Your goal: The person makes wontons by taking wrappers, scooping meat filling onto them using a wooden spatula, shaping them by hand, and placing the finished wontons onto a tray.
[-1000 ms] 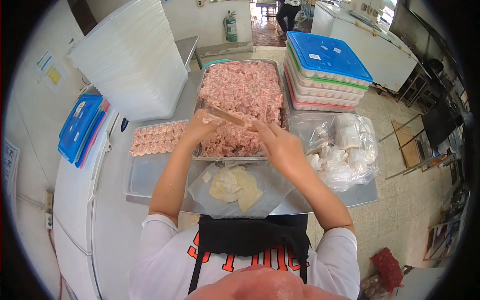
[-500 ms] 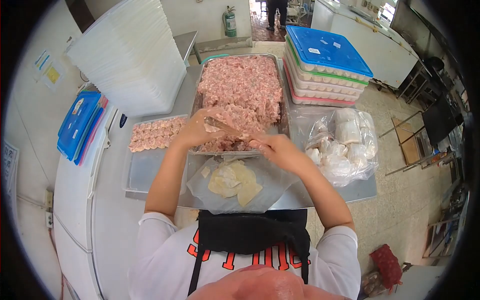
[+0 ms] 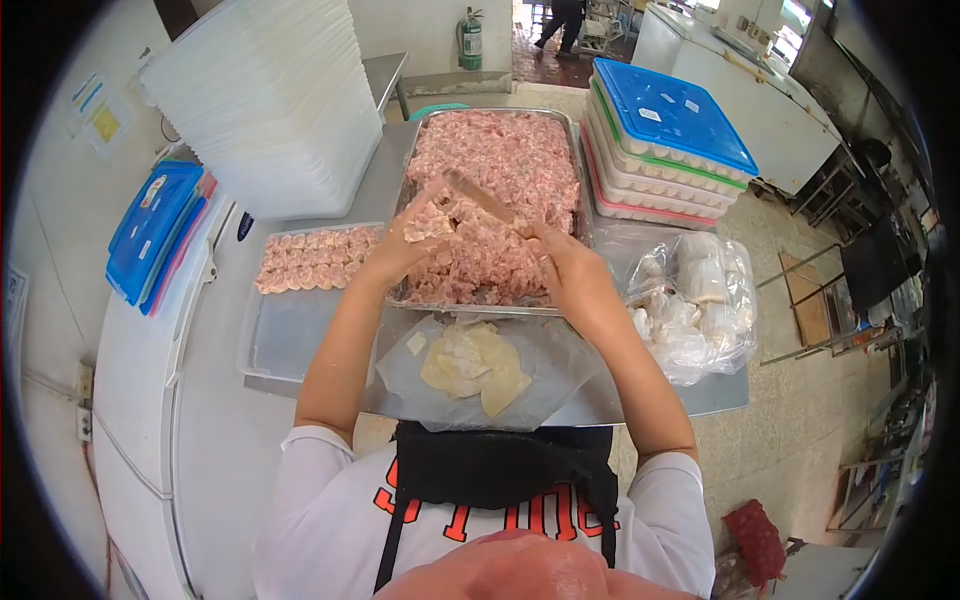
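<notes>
My right hand (image 3: 575,275) grips a flat spatula (image 3: 478,195), whose blade slants up and left over the ground meat (image 3: 490,145) in a deep metal pan (image 3: 583,200). Cupped at the pan's near left, my left hand (image 3: 397,248) holds a lump of ground meat (image 3: 430,222); whether a wrapper lies under it I cannot tell. Pale dumpling wrappers (image 3: 470,365) lie on a plastic sheet (image 3: 560,385) in front of the pan. Left of my left hand, rows of filled dumplings (image 3: 315,260) occupy the far part of a clear tray (image 3: 300,335).
A tall stack of white plastic trays (image 3: 265,110) stands at the back left. Filled trays under a blue lid (image 3: 675,115) are piled at the back right. Nearer sits a clear bag of white packs (image 3: 695,300). Far off, a person's legs (image 3: 562,28) show.
The spatula has swung upward, its blade now higher above the pan. My right hand has shifted right, and my left hand has turned, showing the meat in it. The head view has shifted slightly.
</notes>
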Tool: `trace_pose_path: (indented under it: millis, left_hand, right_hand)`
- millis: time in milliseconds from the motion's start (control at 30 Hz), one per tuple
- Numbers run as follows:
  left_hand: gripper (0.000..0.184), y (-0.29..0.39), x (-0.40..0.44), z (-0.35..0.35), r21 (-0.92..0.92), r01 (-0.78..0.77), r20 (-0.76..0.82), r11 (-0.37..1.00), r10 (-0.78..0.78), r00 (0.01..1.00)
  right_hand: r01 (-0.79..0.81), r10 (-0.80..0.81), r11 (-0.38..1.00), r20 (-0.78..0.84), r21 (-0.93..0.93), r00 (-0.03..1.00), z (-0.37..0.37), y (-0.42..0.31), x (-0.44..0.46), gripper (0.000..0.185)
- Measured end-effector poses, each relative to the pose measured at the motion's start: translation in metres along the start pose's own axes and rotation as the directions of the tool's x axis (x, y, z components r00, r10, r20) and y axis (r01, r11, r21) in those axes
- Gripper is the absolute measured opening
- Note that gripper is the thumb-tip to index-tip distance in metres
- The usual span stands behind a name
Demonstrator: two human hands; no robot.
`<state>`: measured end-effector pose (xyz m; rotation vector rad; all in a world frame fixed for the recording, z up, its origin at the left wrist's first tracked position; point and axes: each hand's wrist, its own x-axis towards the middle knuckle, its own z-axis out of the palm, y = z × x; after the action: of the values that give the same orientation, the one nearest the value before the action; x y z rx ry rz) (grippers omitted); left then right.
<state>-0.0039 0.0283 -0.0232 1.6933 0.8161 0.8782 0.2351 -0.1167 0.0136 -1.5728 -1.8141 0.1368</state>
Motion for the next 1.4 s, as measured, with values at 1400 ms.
trace_pose_path:
  millis: [1400]
  left_hand:
    - [0.057,0.029,-0.019,-0.006,0.509,-0.417,0.303,0.753,0.297,0.906]
  right_hand:
    - [0.022,-0.1,0.959,0.265,0.282,0.959,-0.008,0.004,-0.012,0.025]
